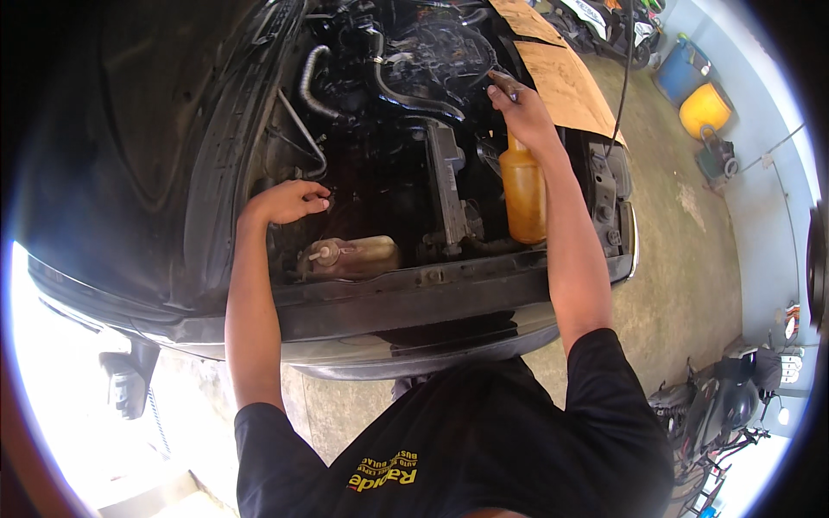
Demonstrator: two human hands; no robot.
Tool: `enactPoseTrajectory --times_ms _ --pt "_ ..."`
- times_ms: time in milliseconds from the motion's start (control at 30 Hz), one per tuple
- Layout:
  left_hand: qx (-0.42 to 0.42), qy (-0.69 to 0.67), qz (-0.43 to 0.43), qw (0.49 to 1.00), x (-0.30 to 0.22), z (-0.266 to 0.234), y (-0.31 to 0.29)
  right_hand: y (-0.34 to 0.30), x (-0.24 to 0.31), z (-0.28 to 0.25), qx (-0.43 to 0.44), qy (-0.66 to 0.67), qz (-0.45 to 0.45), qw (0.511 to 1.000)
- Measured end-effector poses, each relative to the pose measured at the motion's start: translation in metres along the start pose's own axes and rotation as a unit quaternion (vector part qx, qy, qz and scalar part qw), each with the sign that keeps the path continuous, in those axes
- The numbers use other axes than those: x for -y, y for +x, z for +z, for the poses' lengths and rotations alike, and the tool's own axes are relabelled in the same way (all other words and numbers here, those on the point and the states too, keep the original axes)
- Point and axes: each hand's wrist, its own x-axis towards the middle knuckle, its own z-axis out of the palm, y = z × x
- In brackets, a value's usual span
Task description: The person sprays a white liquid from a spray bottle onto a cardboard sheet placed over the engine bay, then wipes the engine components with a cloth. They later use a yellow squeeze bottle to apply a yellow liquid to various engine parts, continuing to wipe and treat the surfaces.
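Note:
My left hand [289, 202] reaches into the engine bay of a dark vehicle, at the left side. Its fingers are bent together, the tips against dark parts; anything in them is hidden. On the right, my right hand [525, 110] is closed around a short brown-and-dark object [508, 85], whose kind I cannot make out. Directly below that hand an amber plastic bottle [524, 194] stands upright, its top partly covered by my wrist. A cloudy plastic reservoir [358, 256] with a pale cap sits near my left forearm. Between my arms runs the radiator [446, 186].
Ribbed and smooth hoses [313, 82] cross the dark engine [436, 52]. Cardboard sheets [566, 86] cover the right edge of the bay. A fender [414, 298] lies under my forearms. Blue [682, 69] and yellow [705, 110] containers and motorcycles [730, 393] stand along the right wall.

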Motion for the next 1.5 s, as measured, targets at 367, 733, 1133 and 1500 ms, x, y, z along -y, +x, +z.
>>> enactPoseTrajectory --times_ms 367,733,1133,1500 --pt "0.007 -0.01 -0.012 1.0 0.0 0.001 0.001 0.002 0.0 0.002 0.005 -0.013 0.031 0.999" --pt "0.012 -0.007 -0.006 1.0 -0.004 -0.002 0.0 0.006 -0.007 0.004 0.008 -0.019 0.023 1.0" --pt "0.011 -0.001 -0.001 1.0 -0.003 -0.001 0.001 0.006 -0.009 0.003 0.021 -0.026 0.037 0.999" --pt "0.01 0.001 0.001 1.0 0.0 0.001 0.003 0.003 0.004 -0.005 0.065 0.015 0.066 0.996"
